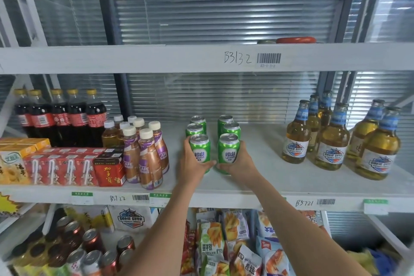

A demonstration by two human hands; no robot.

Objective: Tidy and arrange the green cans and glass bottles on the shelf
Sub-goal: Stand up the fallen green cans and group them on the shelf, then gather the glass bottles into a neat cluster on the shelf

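1. Six green cans (212, 139) stand upright near the middle of the white shelf (257, 177), in two rows of three running front to back, with a gap between the rows.
2. The left hand (194, 163) has its fingers wrapped around the front can of the left row (200, 149); the right hand (240, 162) is clamped the same way on the front can of the right row (228, 150). The two thumbs nearly meet between the cans.
3. Seven glass bottles (336, 139) of pale yellow drink, with blue neck labels, stand in a loose cluster at the shelf's right end, well apart from the cans.
4. To the left stand five cola bottles (60, 119) with yellow caps at the back, about eight smaller white-capped bottles (143, 148) just beside the cans, and red and yellow drink cartons (67, 166) at the front edge.
5. The shelf edge carries handwritten codes, barcodes and green price tags.
6. The lower shelf holds dark cans (89, 251) and snack bags (235, 242).
7. Behind the rack hang closed grey blinds (212, 6).
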